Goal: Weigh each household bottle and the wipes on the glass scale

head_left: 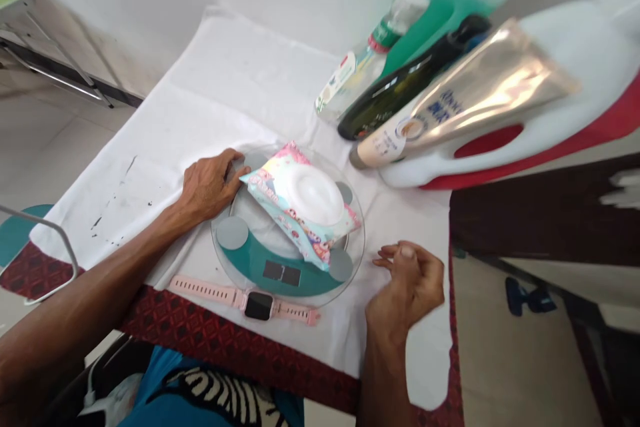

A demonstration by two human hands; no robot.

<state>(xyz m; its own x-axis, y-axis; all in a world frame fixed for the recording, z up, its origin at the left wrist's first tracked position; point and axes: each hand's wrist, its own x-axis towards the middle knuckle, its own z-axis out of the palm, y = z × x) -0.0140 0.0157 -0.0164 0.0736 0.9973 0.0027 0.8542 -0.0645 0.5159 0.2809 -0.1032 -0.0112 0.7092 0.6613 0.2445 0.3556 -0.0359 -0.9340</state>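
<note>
In the middle of the frame, a soft wet-wipe pack point(301, 203) lies, white lid point(317, 195) up, on a round glass bathroom scale point(245, 253). Its long axis slants from upper left to lower right, so one end faces the left hand point(213, 183) and the other points down towards the right side of the scale. The left hand is clearly the nearer: it sits at the scale's upper-left edge, thumb and forefinger slightly parted, just beside the pack's left corner; whether they touch that corner or grip the rim, I cannot tell. The right hand point(410, 283), right of centre and lower in the frame, is loosely curled with nothing visible in it, apart from the scale; from there the pack lies towards the upper left. A pink-strapped smartwatch point(259, 305) lies along the scale's lower edge.
</note>
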